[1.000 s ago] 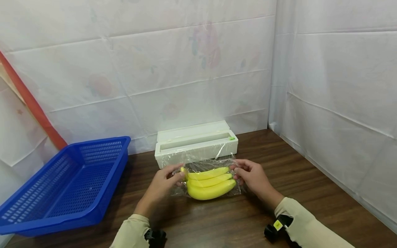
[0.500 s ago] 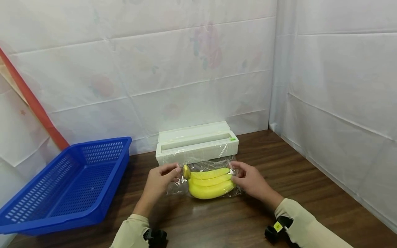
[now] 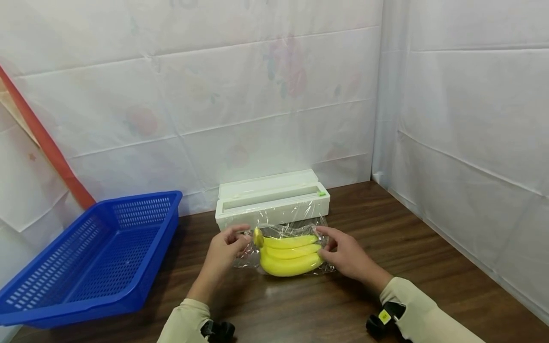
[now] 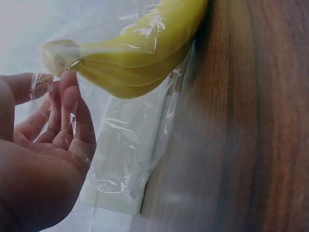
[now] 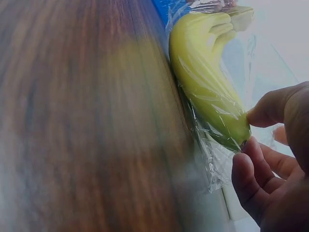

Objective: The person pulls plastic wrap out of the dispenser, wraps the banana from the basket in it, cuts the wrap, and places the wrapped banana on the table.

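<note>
A bunch of yellow bananas (image 3: 291,262) lies under clear plastic wrap (image 3: 274,232) in the middle of the table, its stem (image 3: 258,237) to the left. Beside that stem, my left hand (image 3: 224,248) pinches the loose wrap; in the left wrist view the film (image 4: 116,128) stretches over the thumb and fingers. My right hand (image 3: 349,252) holds the banana tips through the wrap. The right wrist view shows its thumb (image 5: 270,108) on one side of the wrapped bananas (image 5: 207,72) and fingertips at the end. Some finger contact is hidden.
Behind the bananas stands a long white box (image 3: 274,209) with its lid raised and a small green piece on its right end. A blue plastic basket (image 3: 150,238) occupies the left side. White sheeting (image 3: 257,105) hangs behind the brown wooden table (image 3: 300,314).
My left hand has shifted left off the banana stem, drawing wrap outward and uncovering the stem to view. The right hand stays at the tips, its fingers slightly rearranged.
</note>
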`<state>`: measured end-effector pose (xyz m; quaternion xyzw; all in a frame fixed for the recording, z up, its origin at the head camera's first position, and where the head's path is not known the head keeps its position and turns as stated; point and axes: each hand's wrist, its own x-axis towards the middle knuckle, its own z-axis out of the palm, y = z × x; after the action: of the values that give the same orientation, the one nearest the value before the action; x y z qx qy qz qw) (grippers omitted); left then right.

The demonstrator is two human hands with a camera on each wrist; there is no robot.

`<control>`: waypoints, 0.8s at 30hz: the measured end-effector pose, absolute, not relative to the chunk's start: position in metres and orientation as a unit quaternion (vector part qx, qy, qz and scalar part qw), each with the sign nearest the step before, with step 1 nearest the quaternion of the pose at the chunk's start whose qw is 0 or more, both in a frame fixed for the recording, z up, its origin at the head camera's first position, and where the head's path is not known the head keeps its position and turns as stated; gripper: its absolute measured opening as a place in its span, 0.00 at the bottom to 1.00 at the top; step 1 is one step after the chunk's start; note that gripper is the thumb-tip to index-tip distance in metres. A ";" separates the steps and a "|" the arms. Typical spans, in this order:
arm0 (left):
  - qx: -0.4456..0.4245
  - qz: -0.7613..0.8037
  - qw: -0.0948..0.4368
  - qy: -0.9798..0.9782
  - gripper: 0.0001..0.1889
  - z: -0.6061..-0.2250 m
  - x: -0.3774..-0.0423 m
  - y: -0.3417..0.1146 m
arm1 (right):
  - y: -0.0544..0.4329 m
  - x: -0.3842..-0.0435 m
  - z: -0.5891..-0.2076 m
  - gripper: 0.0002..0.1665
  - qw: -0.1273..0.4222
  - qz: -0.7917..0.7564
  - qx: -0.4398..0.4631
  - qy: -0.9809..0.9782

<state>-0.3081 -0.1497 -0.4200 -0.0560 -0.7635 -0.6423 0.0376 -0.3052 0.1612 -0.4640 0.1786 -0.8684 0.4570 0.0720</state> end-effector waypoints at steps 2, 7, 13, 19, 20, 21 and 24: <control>-0.080 -0.620 0.046 -0.779 0.21 -0.419 -0.308 -0.149 | 0.162 -0.305 -0.464 0.34 0.073 0.454 0.181 -0.869; -0.119 -0.565 0.071 -0.813 0.17 -0.420 -0.306 -0.148 | 0.161 -0.304 -0.463 0.34 0.073 0.449 0.186 -0.871; -0.119 -0.486 0.138 -0.855 0.09 -0.424 -0.306 -0.149 | 0.160 -0.305 -0.463 0.34 0.073 0.441 0.191 -0.874; -0.139 -0.448 0.212 -0.857 0.04 -0.428 -0.307 -0.149 | 0.160 -0.306 -0.463 0.33 0.078 0.440 0.195 -0.873; -0.144 -0.451 0.219 -0.853 0.03 -0.429 -0.307 -0.149 | 0.160 -0.306 -0.463 0.33 0.079 0.440 0.196 -0.873; -0.149 -0.456 0.225 -0.848 0.02 -0.430 -0.308 -0.149 | 0.160 -0.306 -0.464 0.33 0.080 0.439 0.196 -0.873; -0.161 -0.470 0.242 -0.834 0.03 -0.431 -0.307 -0.147 | 0.161 -0.305 -0.464 0.33 0.083 0.437 0.196 -0.874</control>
<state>-0.3073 -0.1472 -0.4309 -0.1608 -0.8336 -0.4699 0.2417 -0.3055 0.1605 -0.4640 0.1965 -0.8740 0.4367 0.0831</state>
